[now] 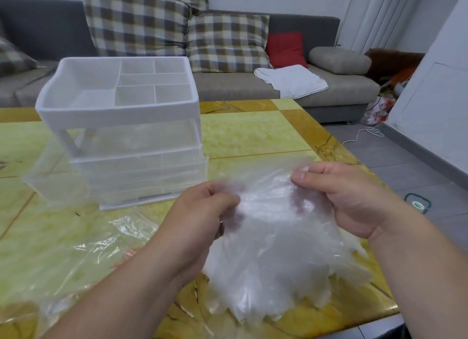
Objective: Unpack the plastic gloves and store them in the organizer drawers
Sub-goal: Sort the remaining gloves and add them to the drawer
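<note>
Both forearms reach forward over the bench (253,133), and the two hands meet at the top of a thick, cloudy stack of plastic gloves (278,250). The left hand (202,212) has its fingers curled inward, and its grip pinches the stack's upper left edge between thumb and fingertips. The right hand (347,194) is turned palm-in; its grip pinches the upper right corner, with the thumb on top and the fingers folded behind the film. The stack hangs from these two grips, and its loose finger ends trail down onto the near part of the bench.

The right hand is close to the bench's right edge, where the floor drops away. A narrow strip of bench surface shows between the gloves and the organizer (121,105), which stands to the left and farther back. Its white top tray is divided into compartments. A clear drawer (58,189) is pulled out toward the left from its lower part, though it is too blurred to see what is inside.

A crumpled clear bag (83,257) lies flat on the bench under the left forearm. Beyond the bench is a grey sofa (240,85) with checked cushions (136,22), a red cushion (286,48) and a white cloth (291,80). On the floor to the right lie a white cable (364,133) and a small green-rimmed container (417,203).
</note>
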`<state>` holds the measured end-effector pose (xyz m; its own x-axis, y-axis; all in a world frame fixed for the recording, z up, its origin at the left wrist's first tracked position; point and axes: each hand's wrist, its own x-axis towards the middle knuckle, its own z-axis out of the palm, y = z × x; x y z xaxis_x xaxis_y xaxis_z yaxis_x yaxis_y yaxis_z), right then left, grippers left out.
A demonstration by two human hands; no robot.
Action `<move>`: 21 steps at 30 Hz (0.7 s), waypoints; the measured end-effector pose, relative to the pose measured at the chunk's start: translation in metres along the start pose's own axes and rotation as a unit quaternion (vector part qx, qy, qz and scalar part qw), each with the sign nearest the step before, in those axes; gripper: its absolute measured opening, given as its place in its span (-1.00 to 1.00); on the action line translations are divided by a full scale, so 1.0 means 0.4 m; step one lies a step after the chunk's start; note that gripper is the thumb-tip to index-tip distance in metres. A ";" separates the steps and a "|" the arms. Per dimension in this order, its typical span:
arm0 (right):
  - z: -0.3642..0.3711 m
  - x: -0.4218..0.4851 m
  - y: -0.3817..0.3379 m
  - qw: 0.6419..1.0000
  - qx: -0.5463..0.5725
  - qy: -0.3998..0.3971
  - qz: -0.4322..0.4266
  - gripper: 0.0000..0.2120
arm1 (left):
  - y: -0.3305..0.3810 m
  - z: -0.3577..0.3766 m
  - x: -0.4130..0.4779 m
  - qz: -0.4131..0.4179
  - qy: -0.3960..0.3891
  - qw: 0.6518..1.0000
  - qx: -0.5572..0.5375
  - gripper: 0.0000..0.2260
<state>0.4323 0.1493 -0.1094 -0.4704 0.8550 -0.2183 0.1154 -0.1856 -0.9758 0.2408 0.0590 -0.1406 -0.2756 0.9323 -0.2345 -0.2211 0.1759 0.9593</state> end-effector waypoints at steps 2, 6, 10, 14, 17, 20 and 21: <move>0.003 0.003 0.006 1.000 0.008 -0.004 -0.009 -0.87 | -0.002 0.000 -0.002 -0.027 -0.025 0.999 -0.027 -0.76; 0.008 0.005 0.009 1.000 0.027 -0.003 -0.014 -0.81 | -0.013 0.008 -0.009 -0.056 -0.055 0.997 -0.009 -0.82; -0.003 -0.011 0.006 0.998 -0.010 -0.057 0.027 -0.67 | -0.009 0.007 -0.003 -0.013 -0.016 1.000 0.023 -0.84; -0.017 -0.014 0.015 0.987 -0.106 -0.110 0.049 -0.85 | 0.009 0.004 -0.003 0.078 0.029 0.995 0.054 -0.77; -0.040 -0.011 0.012 0.976 -0.194 -0.097 0.035 -0.86 | 0.008 -0.010 0.003 0.202 0.108 0.957 0.180 -0.74; -0.062 -0.013 0.008 0.958 -0.267 -0.101 0.038 -0.80 | 0.011 -0.017 -0.002 0.257 0.134 0.918 0.270 -0.72; -0.068 -0.013 0.010 0.945 -0.307 -0.101 0.044 -0.78 | 0.012 -0.019 -0.003 0.266 0.140 0.909 0.288 -0.70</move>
<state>0.4590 0.1573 -0.1118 -0.5849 0.7285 -0.3567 0.6191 0.1168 -0.7766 0.2331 0.0562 -0.1367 -0.4449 0.8313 0.3332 0.5183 -0.0644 0.8528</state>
